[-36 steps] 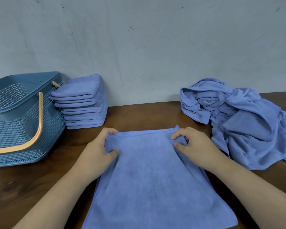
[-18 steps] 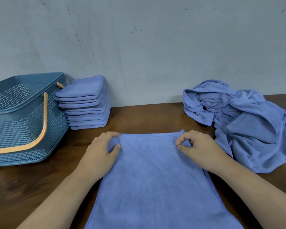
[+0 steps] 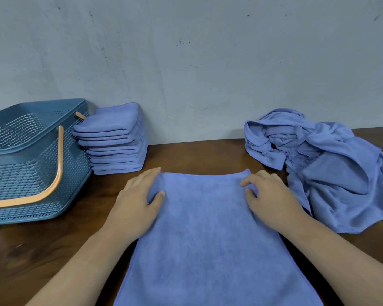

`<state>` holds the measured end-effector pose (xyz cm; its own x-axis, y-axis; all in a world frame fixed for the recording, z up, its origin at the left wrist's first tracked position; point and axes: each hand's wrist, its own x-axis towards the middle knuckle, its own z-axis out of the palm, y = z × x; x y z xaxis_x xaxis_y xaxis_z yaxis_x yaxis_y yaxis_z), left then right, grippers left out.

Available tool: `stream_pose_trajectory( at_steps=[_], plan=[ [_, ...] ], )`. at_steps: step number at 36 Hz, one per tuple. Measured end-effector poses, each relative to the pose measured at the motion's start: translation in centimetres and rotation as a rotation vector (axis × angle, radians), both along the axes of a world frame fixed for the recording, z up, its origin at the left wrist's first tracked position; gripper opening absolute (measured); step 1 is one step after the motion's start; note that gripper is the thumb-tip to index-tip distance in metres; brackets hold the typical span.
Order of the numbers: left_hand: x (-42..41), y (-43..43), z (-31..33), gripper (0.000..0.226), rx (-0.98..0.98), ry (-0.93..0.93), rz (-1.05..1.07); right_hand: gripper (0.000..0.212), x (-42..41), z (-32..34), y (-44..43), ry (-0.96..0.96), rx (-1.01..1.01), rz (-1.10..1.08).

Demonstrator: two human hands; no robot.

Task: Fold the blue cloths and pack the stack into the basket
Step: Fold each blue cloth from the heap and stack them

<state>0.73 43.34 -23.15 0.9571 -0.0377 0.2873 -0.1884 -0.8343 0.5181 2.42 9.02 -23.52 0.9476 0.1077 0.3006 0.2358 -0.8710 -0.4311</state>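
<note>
The left hand (image 3: 137,202) pinches the far left corner of the spread cloth (image 3: 208,239) between thumb and fingers. The right hand (image 3: 272,199) pinches its far right corner with curled fingers. The cloth lies flat on the table (image 3: 197,155). Beyond its left corner sits the folded stack (image 3: 117,146), farther left the basket (image 3: 31,173), and to its right the unfolded pile (image 3: 329,173).

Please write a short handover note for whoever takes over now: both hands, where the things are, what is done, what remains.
Left hand pinches the far left corner of the flat blue microfibre cloth; right hand pinches its far right corner.
Done: stack of folded blue cloths beside the blue perforated plastic basket.
To do: fold this cloth, fold the crumpled heap of blue cloths on the right, pack the stack.
</note>
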Motion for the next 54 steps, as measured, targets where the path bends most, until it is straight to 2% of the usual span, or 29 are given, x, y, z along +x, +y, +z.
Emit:
stream_pose_trajectory(
  at_steps=[2,6,12,22,25,29,33,36,41,46,49,54],
  plan=[
    [0.1,0.0,-0.4,0.061,0.079,0.080,0.027,0.026,0.0,-0.1,0.1,-0.009,-0.007,-0.014],
    [-0.2,0.2,-0.2,0.058,-0.061,0.061,0.034,0.025,-0.1,-0.2,0.0,-0.020,-0.001,-0.011],
    [-0.4,0.7,-0.1,0.025,-0.050,0.042,0.005,0.023,0.1,-0.6,0.0,-0.071,-0.050,-0.021],
    [1.1,1.6,-0.7,0.033,-0.124,0.063,0.113,0.023,0.4,-1.2,-0.1,-0.106,-0.079,-0.026],
    [1.6,1.1,-0.1,0.029,-0.081,0.076,0.158,0.023,0.5,-1.2,0.0,-0.115,-0.079,-0.034],
    [2.3,0.6,0.8,0.010,0.041,0.112,0.187,0.023,0.5,-1.2,0.1,-0.118,-0.089,-0.045],
    [3.3,0.5,2.3,0.005,0.027,0.208,0.197,0.023,0.4,-1.2,0.0,-0.107,-0.087,-0.049],
    [3.5,-0.1,2.8,0.008,-0.010,0.219,0.206,0.023,0.3,-1.1,0.0,-0.110,-0.092,-0.044],
    [3.5,-1.5,3.1,0.012,-0.146,0.045,0.267,0.022,0.3,-1.1,0.1,-0.112,-0.119,-0.051],
    [3.9,-2.1,2.0,0.010,0.025,0.060,0.233,0.022,0.2,-0.9,0.1,-0.103,-0.145,-0.047],
    [3.9,-1.7,1.0,0.009,0.062,0.001,0.211,0.024,0.1,-0.8,0.2,-0.085,-0.144,-0.048],
    [3.2,-0.8,0.3,0.035,-0.053,0.016,0.159,0.030,-0.1,0.0,0.1,-0.028,-0.138,-0.044]
  ],
)
